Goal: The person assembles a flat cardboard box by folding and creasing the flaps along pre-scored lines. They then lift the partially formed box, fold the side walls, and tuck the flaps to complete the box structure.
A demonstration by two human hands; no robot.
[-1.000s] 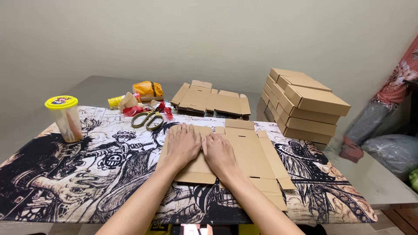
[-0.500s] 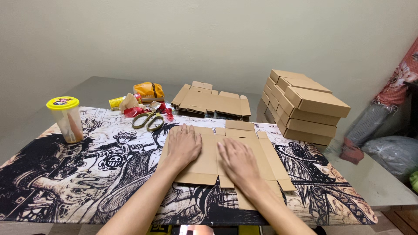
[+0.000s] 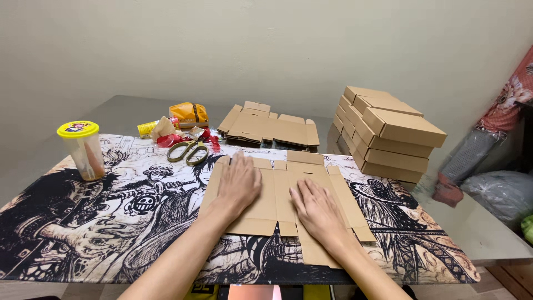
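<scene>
A flat, unfolded brown cardboard box blank (image 3: pixel 276 191) lies on a black-and-white illustrated mat (image 3: pixel 111 222) in front of me. My left hand (image 3: pixel 239 183) presses palm down on its left panel, fingers apart. On the right panel rests my right hand (image 3: pixel 317 210), also flat with fingers spread. Neither hand grips anything.
A pile of flat cardboard blanks (image 3: pixel 270 125) lies behind. Several folded brown boxes (image 3: pixel 388 130) are stacked at the right. Scissors with olive handles (image 3: pixel 187 150), red and yellow wrappers (image 3: pixel 183 119) and a clear jar with a yellow lid (image 3: pixel 83 150) sit at the left. Another person's sleeve (image 3: pixel 513 91) shows far right.
My right hand has slid to the right across the cardboard, away from my left hand, flattening the blank. My left hand has stayed in place.
</scene>
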